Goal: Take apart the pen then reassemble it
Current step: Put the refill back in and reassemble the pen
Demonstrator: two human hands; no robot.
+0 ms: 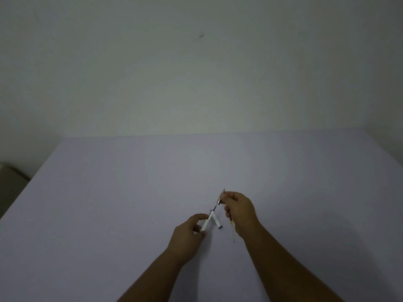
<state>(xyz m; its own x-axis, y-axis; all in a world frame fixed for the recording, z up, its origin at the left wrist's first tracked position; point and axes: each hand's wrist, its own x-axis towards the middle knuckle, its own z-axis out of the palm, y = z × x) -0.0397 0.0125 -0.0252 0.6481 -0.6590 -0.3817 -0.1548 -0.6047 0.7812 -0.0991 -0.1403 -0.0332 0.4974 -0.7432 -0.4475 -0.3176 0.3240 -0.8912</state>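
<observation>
My left hand (189, 231) grips a white pen barrel (206, 223) that points up and to the right. A thin dark refill (215, 207) sticks out of the barrel's upper end. My right hand (238, 211) pinches a grey tip section (222, 196) at the refill's far end. The white pen cap (217, 221) lies on the table between my hands. A thin clear tube with a yellow band (232, 228) lies under my right hand, partly hidden by it.
The work happens above a wide pale lilac table (130, 203) that meets a plain wall (196, 73) at the back. The table's left edge runs diagonally, with a dim object (11, 173) beyond it.
</observation>
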